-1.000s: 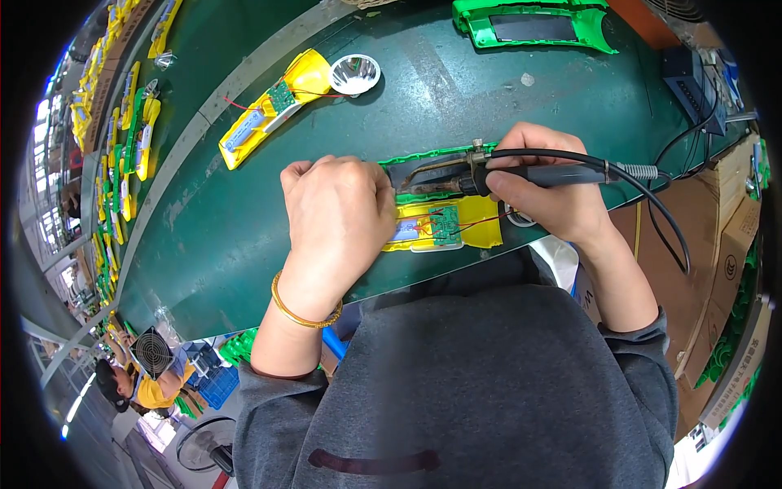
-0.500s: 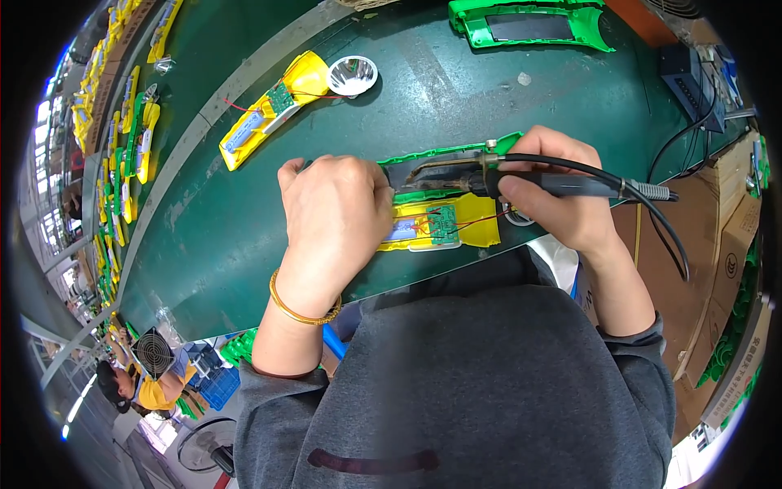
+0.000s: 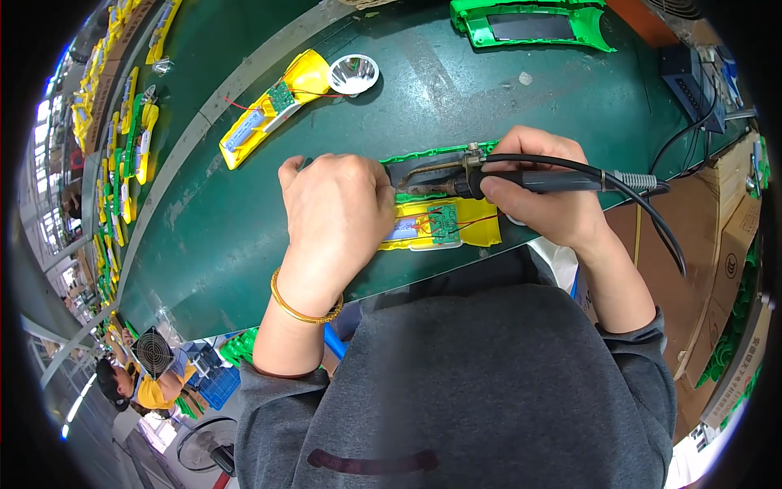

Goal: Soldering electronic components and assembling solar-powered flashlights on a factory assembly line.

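My right hand grips a soldering iron with a black cable and a thin brass tube alongside its tip. Its tip points left over a green flashlight shell with a dark panel inside, reaching close to my left fingers. My left hand is closed at the shell's left end; what its fingers pinch is hidden beneath it. Just in front lies a yellow shell half holding a blue battery and a green circuit board joined by red wires. The left hand covers its left end.
Farther back lies another yellow shell half wired to a silver reflector. A green shell sits at the far edge, and a blue power box at right. Shells line the left; a person works there.
My right hand has moved slightly left, carrying the soldering iron's tip closer to my left fingers. The left hand has barely moved.
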Available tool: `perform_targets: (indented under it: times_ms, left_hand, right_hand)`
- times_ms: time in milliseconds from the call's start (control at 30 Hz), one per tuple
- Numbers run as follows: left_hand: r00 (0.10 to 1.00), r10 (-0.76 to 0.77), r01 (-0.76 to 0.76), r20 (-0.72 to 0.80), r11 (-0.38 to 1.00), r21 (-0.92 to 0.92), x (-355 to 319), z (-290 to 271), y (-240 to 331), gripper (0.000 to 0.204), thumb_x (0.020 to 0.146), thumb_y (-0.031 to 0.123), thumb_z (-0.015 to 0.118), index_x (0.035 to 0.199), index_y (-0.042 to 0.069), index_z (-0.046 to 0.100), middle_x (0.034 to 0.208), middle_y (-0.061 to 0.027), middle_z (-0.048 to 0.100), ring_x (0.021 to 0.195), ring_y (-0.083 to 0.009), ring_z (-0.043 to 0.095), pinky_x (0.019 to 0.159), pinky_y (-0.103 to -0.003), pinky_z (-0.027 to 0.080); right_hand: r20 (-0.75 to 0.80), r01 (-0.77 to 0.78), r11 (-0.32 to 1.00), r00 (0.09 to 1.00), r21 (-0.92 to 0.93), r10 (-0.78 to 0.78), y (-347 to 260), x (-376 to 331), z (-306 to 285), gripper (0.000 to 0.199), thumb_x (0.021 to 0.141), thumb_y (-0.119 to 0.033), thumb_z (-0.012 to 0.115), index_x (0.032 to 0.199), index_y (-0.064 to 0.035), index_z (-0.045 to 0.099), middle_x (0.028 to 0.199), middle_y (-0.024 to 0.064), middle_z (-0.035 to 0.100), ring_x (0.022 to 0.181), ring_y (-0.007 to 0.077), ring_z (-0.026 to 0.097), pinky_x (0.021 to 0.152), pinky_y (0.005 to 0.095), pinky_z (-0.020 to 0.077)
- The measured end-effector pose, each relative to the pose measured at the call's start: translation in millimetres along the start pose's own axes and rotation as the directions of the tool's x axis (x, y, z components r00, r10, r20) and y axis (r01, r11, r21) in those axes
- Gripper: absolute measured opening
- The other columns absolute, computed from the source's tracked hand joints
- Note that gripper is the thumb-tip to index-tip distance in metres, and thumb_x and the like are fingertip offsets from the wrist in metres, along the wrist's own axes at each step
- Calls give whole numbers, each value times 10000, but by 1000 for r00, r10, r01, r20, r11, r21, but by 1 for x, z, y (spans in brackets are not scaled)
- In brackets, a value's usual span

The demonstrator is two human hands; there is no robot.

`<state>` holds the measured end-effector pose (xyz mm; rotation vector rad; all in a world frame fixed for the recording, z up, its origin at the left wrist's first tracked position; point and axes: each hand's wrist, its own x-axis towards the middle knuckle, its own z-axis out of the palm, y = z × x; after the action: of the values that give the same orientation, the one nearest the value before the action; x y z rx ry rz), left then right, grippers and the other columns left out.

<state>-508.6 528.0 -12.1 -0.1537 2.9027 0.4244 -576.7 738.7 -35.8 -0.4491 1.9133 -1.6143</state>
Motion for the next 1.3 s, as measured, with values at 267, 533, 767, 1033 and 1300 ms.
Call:
perform_targets:
  times_ms: [267, 533, 767, 1033, 1300]
  left_hand:
    - [999, 0, -2, 37, 999, 46, 4, -1, 2, 97, 677, 68, 600, 613, 60, 673, 612, -157, 610, 640, -332, 607, 874, -556, 405]
    - [999, 20, -25, 35, 991, 132, 5, -4, 9, 87, 686, 76, 604, 620, 48, 652, 628, -138, 605, 680, -318, 604, 878, -582, 388]
    - [1000, 20, -18, -6, 982, 190, 8, -9, 22, 128, 668, 27, 632, 779, 56, 574, 739, -87, 593, 805, -276, 595, 873, -558, 383]
    - [1000, -28, 28, 8, 998, 61, 10, -9, 16, 321, 641, 46, 699, 927, 64, 553, 870, -98, 575, 897, -277, 565, 879, -488, 380]
    - [982, 27, -97, -189, 923, -373, 7, -21, -25, 436, 696, 31, 704, 1116, 25, 586, 1034, -126, 602, 933, -237, 572, 873, -346, 440]
  right_hand:
    - [-39, 15, 1000, 999, 7, -15, -4, -3, -10, 108, 752, 6, 659, 815, -8, 573, 705, 2, 587, 610, 46, 544, 548, 194, 427]
    - [-162, -58, 973, 982, 224, 96, -3, -16, -24, 67, 786, -41, 585, 837, -8, 556, 719, 45, 600, 653, 95, 582, 614, 219, 468]
    - [-244, 19, 964, 969, 264, 48, 0, -22, -30, 88, 790, -52, 579, 863, -4, 566, 744, 55, 604, 658, 110, 588, 639, 233, 492]
    - [-222, 11, 966, 974, 257, 47, 4, -23, -28, 87, 797, -56, 588, 863, -3, 563, 748, 59, 601, 658, 109, 592, 638, 232, 493]
    - [-207, -16, 966, 976, 256, 72, 5, -22, -35, 93, 801, -58, 588, 870, -1, 565, 750, 60, 599, 645, 110, 591, 623, 222, 476]
